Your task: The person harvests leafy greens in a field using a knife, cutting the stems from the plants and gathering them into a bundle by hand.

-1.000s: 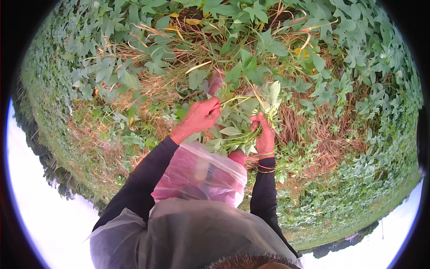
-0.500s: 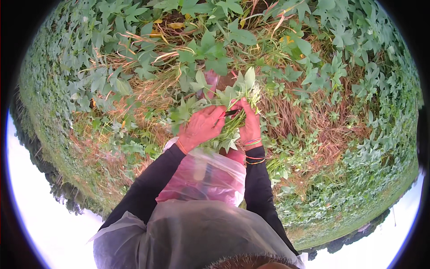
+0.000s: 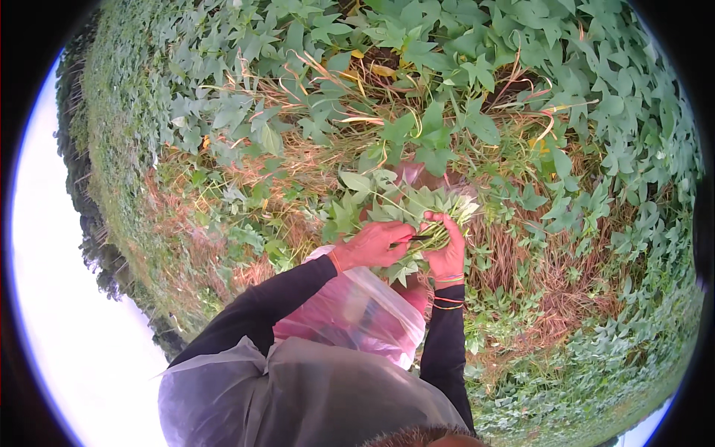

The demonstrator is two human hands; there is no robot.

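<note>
A bunch of leafy green vine cuttings (image 3: 428,201), with pointed, lobed leaves and pale stems, lies between my hands. My right hand (image 3: 447,257) is closed around its stems, thumb and fingers up along the right side. My left hand (image 3: 380,243) is pinched at the stems from the left, closed on a slim dark tool (image 3: 421,238). That tool points toward my right hand across the stems; it looks like a small knife, but most of it is hidden by my fingers. Coloured rubber bands (image 3: 449,302) circle my right wrist and sleeve cuff.
Living vines with broad green leaves (image 3: 328,30) spread ahead and to both sides. Dry brown straw (image 3: 558,298) covers the ground at the right. A translucent plastic sheet (image 3: 365,313) over pink cloth covers my lap. Dark trees (image 3: 89,216) stand at the far left.
My view has swung, so hands and cuttings appear lower and further right. The left fingers sit slightly farther from the right hand; both hands keep their hold.
</note>
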